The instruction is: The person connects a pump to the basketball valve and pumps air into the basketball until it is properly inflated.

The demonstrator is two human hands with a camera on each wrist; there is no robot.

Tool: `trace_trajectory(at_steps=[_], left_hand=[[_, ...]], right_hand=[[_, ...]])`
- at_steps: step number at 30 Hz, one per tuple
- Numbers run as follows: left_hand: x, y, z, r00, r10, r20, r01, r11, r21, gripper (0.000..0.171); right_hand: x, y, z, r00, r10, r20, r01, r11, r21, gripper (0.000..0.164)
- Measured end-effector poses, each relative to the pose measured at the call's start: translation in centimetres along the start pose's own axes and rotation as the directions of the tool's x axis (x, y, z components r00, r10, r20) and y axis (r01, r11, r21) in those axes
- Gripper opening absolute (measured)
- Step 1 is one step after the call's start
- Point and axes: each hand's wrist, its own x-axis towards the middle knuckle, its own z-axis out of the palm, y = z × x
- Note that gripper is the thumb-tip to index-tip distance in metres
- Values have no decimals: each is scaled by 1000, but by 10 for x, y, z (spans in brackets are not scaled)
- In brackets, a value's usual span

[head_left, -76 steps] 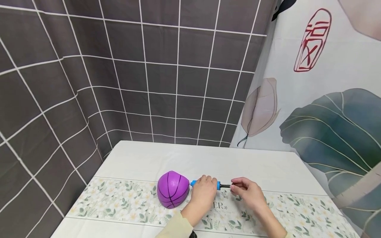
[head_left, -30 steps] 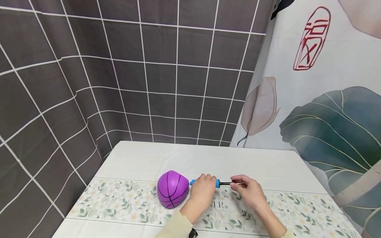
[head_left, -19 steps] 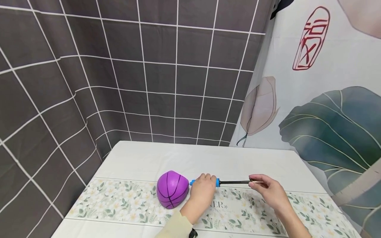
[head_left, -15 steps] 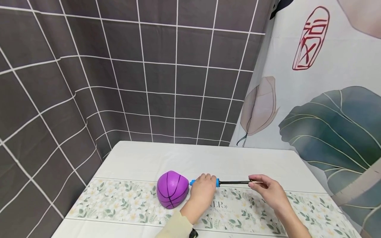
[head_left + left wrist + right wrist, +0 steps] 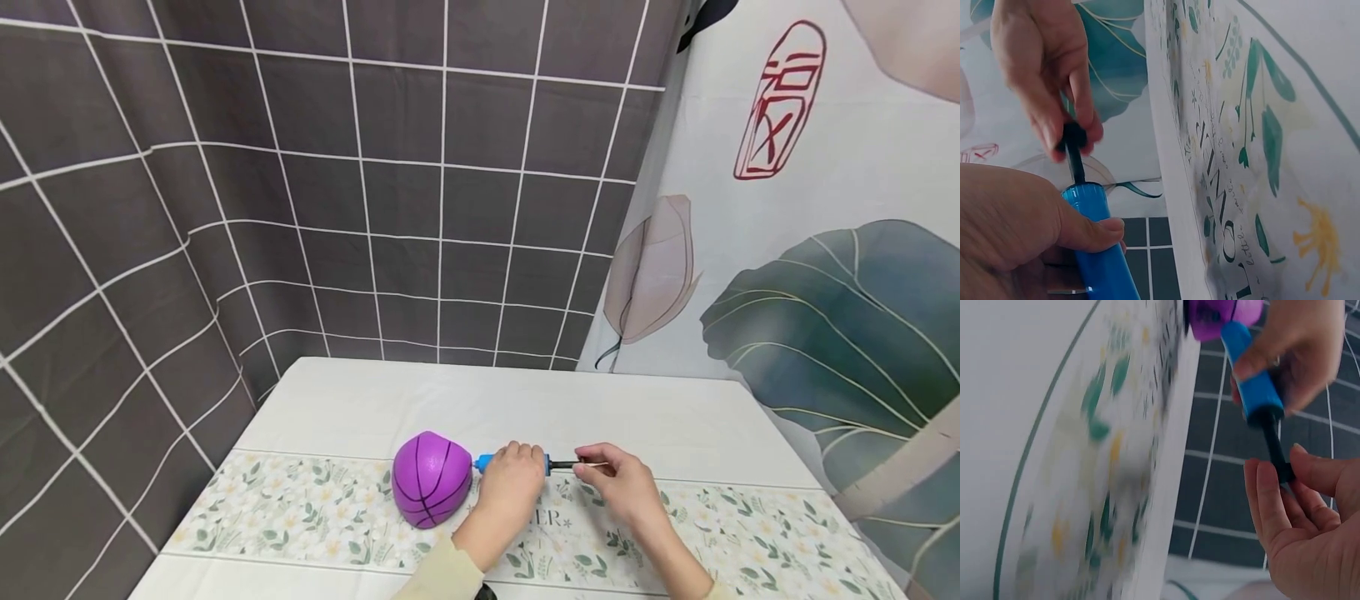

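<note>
A purple ball (image 5: 431, 482) with black basketball lines rests on the table, its top right side dented into a point. The tip of a blue hand pump (image 5: 1107, 269) meets that pointed side. My left hand (image 5: 512, 485) wraps round the pump's blue barrel, thumb along it in the left wrist view. Out of the barrel's right end comes a short length of black rod (image 5: 564, 464). My right hand (image 5: 626, 492) pinches the black handle (image 5: 1285, 472) at the rod's end between thumb and fingers.
A white cloth with a floral band covers the table (image 5: 360, 400). Behind it hangs a dark grid-patterned curtain (image 5: 397, 208), and at the right a white curtain (image 5: 720, 250) with leaf prints. A small black object (image 5: 486, 592) shows at my left sleeve.
My right hand first drew the handle out to the right, lengthening the visible rod, then moved back left, so the rod is short again. My left hand and the ball stay nearly in place.
</note>
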Motion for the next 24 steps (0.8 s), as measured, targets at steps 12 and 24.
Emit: trace_trajectory(at_steps=[12, 24], left_hand=[[-1, -4, -5, 999, -11, -40, 8, 998, -69, 21], [-2, -7, -4, 1000, -6, 21, 8, 996, -84, 27]], right_hand=[[3, -9, 10, 1000, -5, 8, 5, 1000, 18, 25], [3, 14, -46, 993, 102, 60, -101, 995, -21, 42]])
